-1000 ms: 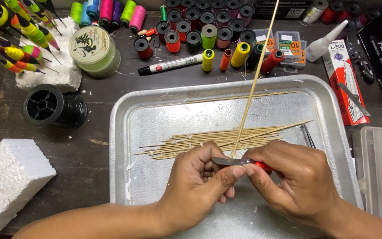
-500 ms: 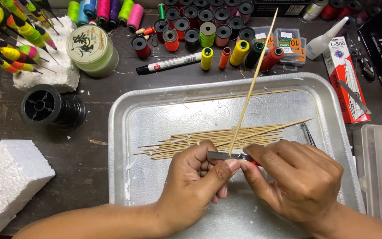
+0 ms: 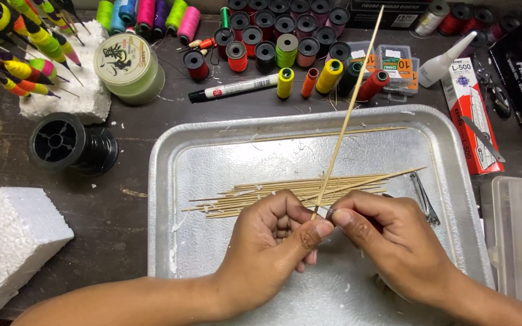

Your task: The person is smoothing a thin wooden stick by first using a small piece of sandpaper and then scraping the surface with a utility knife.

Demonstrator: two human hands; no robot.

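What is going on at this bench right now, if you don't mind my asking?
A person is working over a metal tray with both hands. The left hand pinches the lower end of a thin wooden stick that slants up and away, while the right hand presses a small metal blade against it near the left thumb. A bundle of similar sticks lies in the tray behind the hands, with nail clippers beside it. Thread spools line the back.

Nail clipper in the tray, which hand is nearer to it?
Right. The right hand lies just left of the nail clipper; the left hand is farther left, beyond it.
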